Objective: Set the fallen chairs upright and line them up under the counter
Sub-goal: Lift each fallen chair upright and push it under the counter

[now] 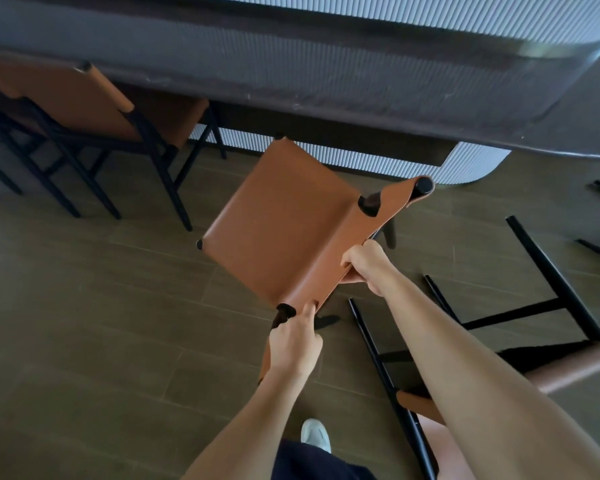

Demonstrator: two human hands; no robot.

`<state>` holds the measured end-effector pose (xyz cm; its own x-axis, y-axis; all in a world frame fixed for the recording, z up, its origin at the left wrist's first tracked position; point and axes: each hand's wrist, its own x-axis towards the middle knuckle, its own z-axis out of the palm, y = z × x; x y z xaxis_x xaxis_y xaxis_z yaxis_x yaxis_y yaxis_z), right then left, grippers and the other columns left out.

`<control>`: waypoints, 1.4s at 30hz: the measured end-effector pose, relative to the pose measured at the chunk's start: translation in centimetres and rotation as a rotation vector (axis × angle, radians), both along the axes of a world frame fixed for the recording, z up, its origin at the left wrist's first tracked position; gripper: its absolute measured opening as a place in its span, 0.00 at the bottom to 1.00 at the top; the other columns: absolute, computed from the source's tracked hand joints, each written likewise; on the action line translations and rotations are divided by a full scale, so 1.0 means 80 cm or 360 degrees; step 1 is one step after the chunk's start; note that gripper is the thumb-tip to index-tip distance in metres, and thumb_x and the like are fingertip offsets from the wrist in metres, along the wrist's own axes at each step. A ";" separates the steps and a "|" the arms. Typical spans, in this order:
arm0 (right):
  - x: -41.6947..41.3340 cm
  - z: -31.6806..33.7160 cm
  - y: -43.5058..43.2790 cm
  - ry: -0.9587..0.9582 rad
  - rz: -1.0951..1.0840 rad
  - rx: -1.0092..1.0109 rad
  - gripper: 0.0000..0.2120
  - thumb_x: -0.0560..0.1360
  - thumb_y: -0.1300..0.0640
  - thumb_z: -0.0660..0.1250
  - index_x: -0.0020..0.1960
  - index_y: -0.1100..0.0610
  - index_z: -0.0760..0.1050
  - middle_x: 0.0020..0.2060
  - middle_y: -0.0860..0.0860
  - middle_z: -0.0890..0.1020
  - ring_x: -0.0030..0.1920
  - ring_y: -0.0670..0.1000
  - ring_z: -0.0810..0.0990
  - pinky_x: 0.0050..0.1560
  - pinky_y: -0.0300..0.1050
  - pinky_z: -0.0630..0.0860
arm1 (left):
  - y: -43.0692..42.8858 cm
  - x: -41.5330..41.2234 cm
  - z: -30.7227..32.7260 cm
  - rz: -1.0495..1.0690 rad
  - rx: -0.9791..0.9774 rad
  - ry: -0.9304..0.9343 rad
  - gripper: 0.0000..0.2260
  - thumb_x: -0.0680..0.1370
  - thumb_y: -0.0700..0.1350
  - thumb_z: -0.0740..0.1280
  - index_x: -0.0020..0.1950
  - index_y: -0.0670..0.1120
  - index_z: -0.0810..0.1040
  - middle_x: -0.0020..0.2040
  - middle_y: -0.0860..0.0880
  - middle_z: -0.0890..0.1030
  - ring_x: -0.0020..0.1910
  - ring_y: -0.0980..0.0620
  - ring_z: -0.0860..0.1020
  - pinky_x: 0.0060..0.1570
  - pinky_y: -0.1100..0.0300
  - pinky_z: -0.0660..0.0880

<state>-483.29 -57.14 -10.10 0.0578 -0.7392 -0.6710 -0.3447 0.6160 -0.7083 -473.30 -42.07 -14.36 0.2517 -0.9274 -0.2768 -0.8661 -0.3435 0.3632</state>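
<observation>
Short of the counter [326, 81], held chair [281, 226] is seat-up, seat ahead of the grip, backrest [329, 271] skewed to the counter edge. Grip: left hand [293, 344] and right hand [368, 265] both curl round the backrest top; right nearer counter. 1 fallen chair [565, 370] lies rightward.

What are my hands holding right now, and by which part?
Both hold the tan chair by its backrest: the left hand near one end post, the right hand further along the leather.

left grip [293, 344] and right grip [366, 266] both curled tight, reaching forward.
</observation>
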 end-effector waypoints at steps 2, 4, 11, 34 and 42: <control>-0.001 0.005 -0.016 -0.0046 -0.0021 -0.0004 0.13 0.74 0.71 0.58 0.58 0.66 0.70 0.50 0.62 0.81 0.41 0.59 0.85 0.31 0.46 0.82 | -0.010 0.006 0.006 0.0007 -0.0060 -0.0071 0.19 0.74 0.36 0.59 0.62 0.50 0.69 0.40 0.48 0.82 0.39 0.45 0.80 0.35 0.58 0.68; -0.002 0.008 -0.035 -0.0118 -0.0050 0.0013 0.13 0.74 0.71 0.58 0.57 0.65 0.70 0.50 0.62 0.81 0.40 0.59 0.86 0.37 0.49 0.84 | -0.024 0.015 0.013 0.0036 -0.0139 -0.0089 0.17 0.75 0.36 0.59 0.61 0.50 0.70 0.41 0.49 0.82 0.40 0.47 0.81 0.38 0.57 0.72; -0.007 0.023 -0.099 -0.0248 -0.0154 0.0016 0.09 0.75 0.72 0.59 0.53 0.70 0.73 0.44 0.64 0.83 0.39 0.61 0.86 0.48 0.55 0.83 | -0.095 0.050 0.044 -0.0097 -0.0432 -0.0144 0.17 0.76 0.36 0.63 0.64 0.49 0.72 0.49 0.52 0.83 0.45 0.50 0.82 0.42 0.57 0.74; -0.128 -0.030 -0.197 -0.0302 -0.0447 0.0166 0.08 0.71 0.74 0.57 0.47 0.71 0.73 0.32 0.63 0.84 0.34 0.60 0.85 0.31 0.48 0.81 | -0.200 -0.046 0.050 -0.0487 -0.0491 0.0036 0.24 0.61 0.33 0.77 0.56 0.42 0.82 0.38 0.50 0.83 0.30 0.52 0.81 0.27 0.63 0.76; -0.142 -0.043 -0.200 -0.0363 -0.0448 0.0242 0.09 0.73 0.74 0.58 0.50 0.69 0.73 0.31 0.60 0.84 0.34 0.57 0.86 0.31 0.46 0.81 | -0.204 -0.056 0.029 -0.0493 -0.0565 0.0032 0.28 0.49 0.31 0.80 0.49 0.42 0.84 0.36 0.51 0.83 0.27 0.55 0.80 0.23 0.66 0.74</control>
<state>-494.67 -73.15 -13.51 0.0275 -0.6406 -0.7674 0.0084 0.7678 -0.6407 -477.78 -58.41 -12.04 -0.0540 -0.9962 0.0689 -0.8999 0.0785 0.4289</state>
